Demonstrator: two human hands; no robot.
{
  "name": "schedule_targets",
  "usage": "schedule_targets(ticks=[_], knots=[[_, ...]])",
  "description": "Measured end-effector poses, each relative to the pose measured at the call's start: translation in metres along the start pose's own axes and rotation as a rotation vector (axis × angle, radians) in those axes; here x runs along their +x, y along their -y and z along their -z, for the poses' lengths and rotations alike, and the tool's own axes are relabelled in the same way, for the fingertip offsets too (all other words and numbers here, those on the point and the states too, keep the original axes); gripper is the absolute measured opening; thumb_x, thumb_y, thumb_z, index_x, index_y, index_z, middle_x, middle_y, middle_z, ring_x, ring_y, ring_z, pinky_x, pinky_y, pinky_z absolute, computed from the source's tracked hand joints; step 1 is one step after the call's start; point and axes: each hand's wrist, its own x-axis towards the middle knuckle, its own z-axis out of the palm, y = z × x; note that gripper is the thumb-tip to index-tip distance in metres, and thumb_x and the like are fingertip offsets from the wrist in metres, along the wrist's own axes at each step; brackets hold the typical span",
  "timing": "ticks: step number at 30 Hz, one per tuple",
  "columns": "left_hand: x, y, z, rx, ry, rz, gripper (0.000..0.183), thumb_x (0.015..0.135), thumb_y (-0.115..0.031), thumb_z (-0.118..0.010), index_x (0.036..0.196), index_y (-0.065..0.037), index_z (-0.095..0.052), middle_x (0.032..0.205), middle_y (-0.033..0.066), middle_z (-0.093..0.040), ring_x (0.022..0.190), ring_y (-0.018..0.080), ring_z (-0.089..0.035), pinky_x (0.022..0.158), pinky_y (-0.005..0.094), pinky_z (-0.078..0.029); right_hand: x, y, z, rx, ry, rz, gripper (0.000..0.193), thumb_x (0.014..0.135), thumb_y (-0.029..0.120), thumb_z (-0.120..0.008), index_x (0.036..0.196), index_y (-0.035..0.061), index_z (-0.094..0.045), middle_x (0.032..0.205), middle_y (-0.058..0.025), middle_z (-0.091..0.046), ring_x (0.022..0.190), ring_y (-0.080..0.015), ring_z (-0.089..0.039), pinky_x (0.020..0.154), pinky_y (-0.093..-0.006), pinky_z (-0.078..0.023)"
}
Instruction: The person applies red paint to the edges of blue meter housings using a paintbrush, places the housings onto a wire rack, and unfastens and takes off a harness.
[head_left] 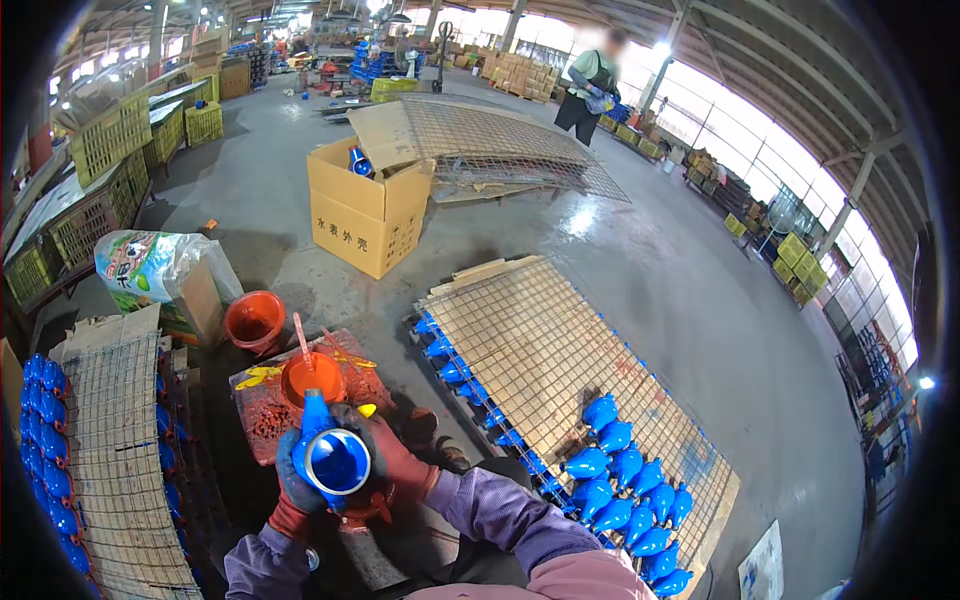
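Observation:
A blue-painted metal housing (315,412) with a pipe stub and a round open mouth is between my hands, mouth facing up toward me. My left hand (297,478), in a dark and red glove, is wrapped round its left side. My right hand (385,452), gloved alike, is closed against its right side, its fingertips partly hidden behind the rim. A yellow tip (367,410) sticks out by the right fingers; what it belongs to is hidden. Just beyond is an orange-red bowl (330,374) with a stick in it, on a red-stained board (262,412) with yellow-handled tools (262,373).
At right, blue housings (625,465) stand on a wire mesh rack (540,330) over cardboard; another rack (110,420) with several is at left. A red bucket (256,318), plastic-wrapped bundle (165,275) and cardboard box (365,215) lie ahead. A person (592,88) stands farther off.

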Motion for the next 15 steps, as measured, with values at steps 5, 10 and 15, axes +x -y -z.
schedule_targets(ticks=[5, 10, 15], knots=[[-0.001, -0.025, -0.012, -0.021, 0.018, -0.230, 0.074, 0.090, -0.067, -0.036, 0.121, -0.003, -0.055, 0.102, 0.0206, -0.066, 0.083, 0.0375, -0.067, 0.070, 0.0470, -0.059, 0.015, 0.060, 0.026, 0.668, -0.310, -0.425, 0.029, 0.095, 0.014, -0.056, 0.120, -0.0012, -0.053, 0.091, -0.0049, -0.065, 0.081, -0.0122, -0.063, 0.073, -0.0283, -0.052], [-0.008, -0.069, -0.025, 0.037, 0.038, -0.492, 0.067, 0.092, -0.061, -0.039, 0.120, -0.002, -0.052, 0.098, 0.0193, -0.064, 0.076, 0.0335, -0.067, 0.055, 0.0416, -0.058, 0.039, 0.181, 0.084, 0.068, -0.320, -0.230, 0.033, 0.091, 0.012, -0.056, 0.118, -0.0045, -0.050, 0.096, -0.0110, -0.061, 0.081, -0.0180, -0.061, 0.072, -0.0307, -0.049], [-0.024, -0.101, 0.009, 0.159, 0.209, -0.604, 0.064, 0.098, -0.053, -0.035, 0.127, 0.002, -0.047, 0.110, 0.0242, -0.060, 0.080, 0.0320, -0.064, 0.056, 0.0368, -0.057, 0.052, 0.283, 0.082, 0.141, -0.148, 0.105, 0.027, 0.084, 0.004, -0.050, 0.110, -0.0042, -0.049, 0.097, -0.0119, -0.058, 0.074, -0.0206, -0.064, 0.071, -0.0312, -0.051]])
